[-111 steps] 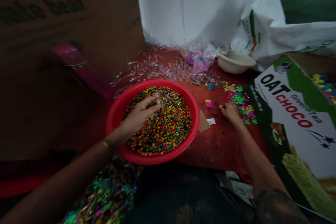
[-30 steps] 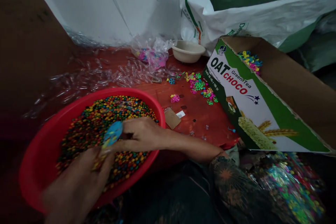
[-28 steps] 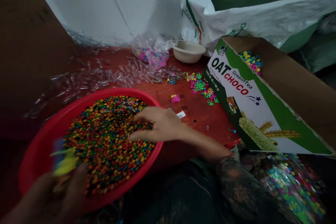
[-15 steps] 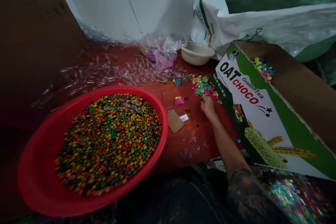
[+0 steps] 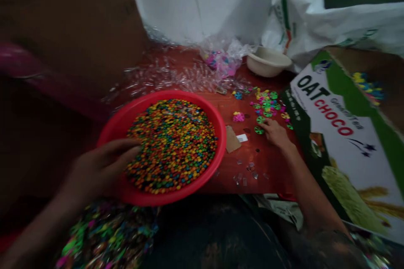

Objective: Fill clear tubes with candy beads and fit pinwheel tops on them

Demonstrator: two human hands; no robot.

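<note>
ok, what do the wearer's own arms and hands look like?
Left grip: bare hand, no glove visible, motion-blurred; the left forearm shows no sleeve, and the wrist is too blurred to tell if anything is worn. Right grip: bare hand, ungloved; right forearm bare up to a dark sleeve with faint lighter patches. No cables visible.
</note>
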